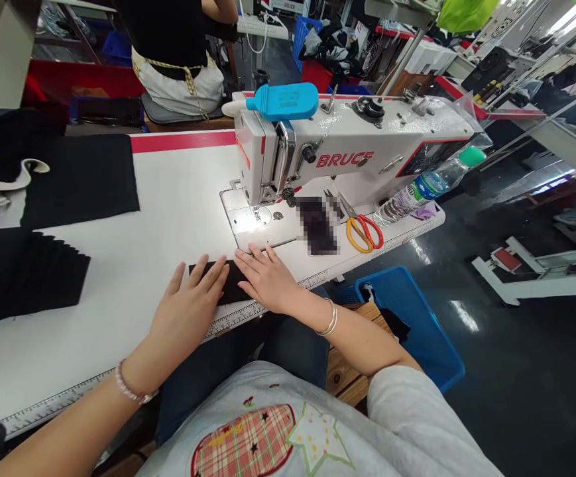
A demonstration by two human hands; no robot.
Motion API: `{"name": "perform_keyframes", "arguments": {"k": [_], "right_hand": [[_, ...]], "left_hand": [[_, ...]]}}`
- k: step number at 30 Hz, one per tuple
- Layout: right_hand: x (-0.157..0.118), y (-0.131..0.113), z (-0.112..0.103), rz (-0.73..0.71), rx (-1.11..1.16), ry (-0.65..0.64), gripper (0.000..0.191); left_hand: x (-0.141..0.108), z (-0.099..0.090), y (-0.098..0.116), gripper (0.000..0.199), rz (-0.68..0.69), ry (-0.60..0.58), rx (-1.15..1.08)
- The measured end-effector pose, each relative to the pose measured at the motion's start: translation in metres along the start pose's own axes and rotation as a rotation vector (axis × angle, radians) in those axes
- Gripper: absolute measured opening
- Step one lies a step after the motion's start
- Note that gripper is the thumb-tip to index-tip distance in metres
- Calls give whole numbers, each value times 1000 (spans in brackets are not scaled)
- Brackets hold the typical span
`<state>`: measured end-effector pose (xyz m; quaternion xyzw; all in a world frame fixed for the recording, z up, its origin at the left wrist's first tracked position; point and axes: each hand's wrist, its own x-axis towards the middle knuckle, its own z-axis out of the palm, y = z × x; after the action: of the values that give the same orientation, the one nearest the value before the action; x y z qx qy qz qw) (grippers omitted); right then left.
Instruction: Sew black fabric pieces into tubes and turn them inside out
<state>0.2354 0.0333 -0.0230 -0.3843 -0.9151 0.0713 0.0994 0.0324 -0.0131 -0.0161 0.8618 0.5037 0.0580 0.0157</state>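
A small black fabric piece (229, 286) lies flat at the table's front edge, partly covered by both hands. My left hand (188, 301) rests on its left side, fingers stretched out and slightly apart. From the right, my right hand (268, 278) lies flat over the other end, fingers extended. Just beyond the fingertips is the metal needle plate (248, 222) of a white sewing machine (357, 146). The fabric sits in front of that plate, not under the presser foot. What is beneath my palms is hidden.
Stacked black fabric pieces (24, 275) and a larger black cloth (83, 179) lie left. Scissors (364, 232), a blurred dark object (319, 226) and a tilted water bottle (424, 189) are right. A blue bin (417, 331) stands below. Another person (173, 53) sits beyond the table.
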Motion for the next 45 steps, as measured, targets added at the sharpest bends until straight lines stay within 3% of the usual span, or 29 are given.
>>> {"name": "perform_keyframes", "arguments": {"k": [4,10,17,28,37,45], "right_hand": [[-1,4,2,-15,-5,-15,51],[-6,13,-4,-9,-16,-24,52],[-12,4,-6,34,-108,-23,52],[-12,19,2,-124,-121,94,49],[-19,5,1,-173,-176,173,37],[-28,-5,-3,-152,-149,136,47]], "left_hand": [[1,9,-6,61,85,-13,-7],[-1,14,-8,61,83,-7,-37],[0,14,-7,61,96,-1,-15],[0,14,-5,63,103,7,9],[1,12,-1,68,78,-4,37],[1,16,-2,68,83,18,42]]}}
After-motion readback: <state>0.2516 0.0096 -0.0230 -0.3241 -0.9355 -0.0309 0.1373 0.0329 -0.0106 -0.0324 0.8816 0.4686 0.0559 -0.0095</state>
